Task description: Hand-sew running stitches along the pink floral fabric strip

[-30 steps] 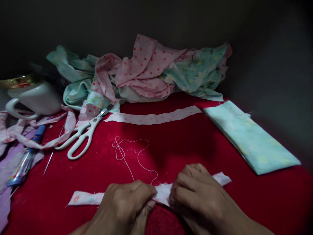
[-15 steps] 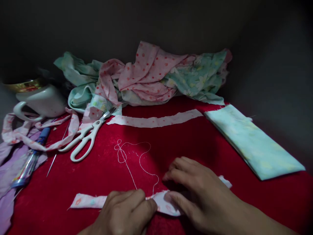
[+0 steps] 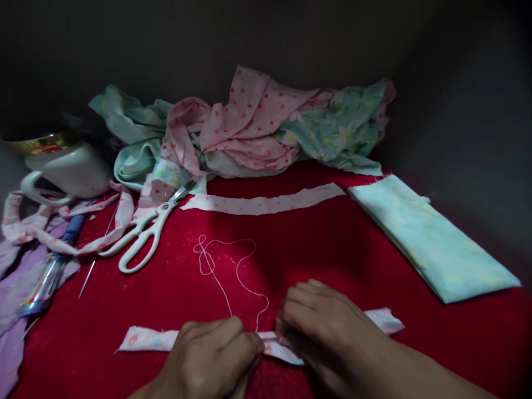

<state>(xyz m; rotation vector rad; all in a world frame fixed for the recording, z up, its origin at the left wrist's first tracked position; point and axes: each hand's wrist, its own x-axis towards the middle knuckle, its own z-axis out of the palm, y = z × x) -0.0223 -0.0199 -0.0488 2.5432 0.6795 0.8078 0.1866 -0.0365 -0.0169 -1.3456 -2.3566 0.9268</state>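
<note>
A narrow fabric strip (image 3: 150, 339), white-pink with small printed motifs, lies across the red cloth near the front edge of the view. My left hand (image 3: 211, 354) is closed over its middle, thumb and fingers pressed together on the strip. Just to the right, my right hand (image 3: 328, 327) pinches the same strip at its folded upper edge; its fingertips are partly hidden. The strip's far end shows beyond the right wrist. White thread (image 3: 238, 271) runs from the strip between my hands up into a loose looped tangle. No needle is visible on the thread.
White-handled scissors (image 3: 143, 238) lie left of centre, beside a seam ripper-like metal pin (image 3: 88, 277) and a clear, blue-capped tube (image 3: 47, 282). A white mug (image 3: 78, 172) stands behind. Another strip (image 3: 266, 204), folded mint fabric (image 3: 432, 238) and crumpled cloth (image 3: 253, 122) lie beyond.
My right hand's fingers have closed from a spread pose into a pinch, folding the strip's upper edge over. The strip's right end has shifted and shows more. My left hand stays nearly in place.
</note>
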